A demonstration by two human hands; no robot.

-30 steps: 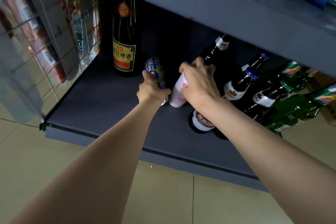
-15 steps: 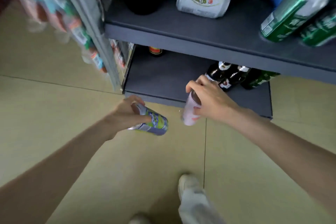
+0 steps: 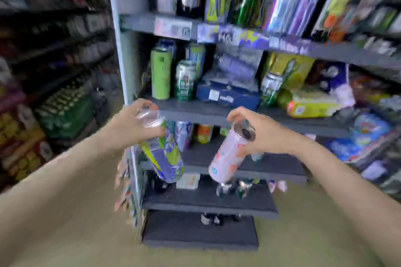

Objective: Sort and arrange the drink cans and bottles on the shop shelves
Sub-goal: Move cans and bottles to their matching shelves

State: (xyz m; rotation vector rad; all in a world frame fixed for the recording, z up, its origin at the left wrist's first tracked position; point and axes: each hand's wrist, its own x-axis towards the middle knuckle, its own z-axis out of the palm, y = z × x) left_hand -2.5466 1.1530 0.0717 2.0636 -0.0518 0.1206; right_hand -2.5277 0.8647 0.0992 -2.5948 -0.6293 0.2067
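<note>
My left hand (image 3: 132,123) grips a blue and green can (image 3: 163,155) by its top end, and the can hangs tilted down to the right. My right hand (image 3: 262,134) grips a pale pink can (image 3: 227,156) near its top, tilted down to the left. Both cans are held in the air in front of the grey shelf unit (image 3: 217,115), at about the height of its middle shelves. The picture is blurred by motion.
The upper shelves hold a light green can (image 3: 161,73), a green and white can (image 3: 185,80), a blue carton (image 3: 227,95) and yellow packs (image 3: 312,104). Dark bottles (image 3: 230,186) stand on a lower shelf. More stocked racks (image 3: 54,71) run along the left.
Both hands took the two cans off the bottom shelf and lifted them up. The view rose from the floor to the middle shelves.
</note>
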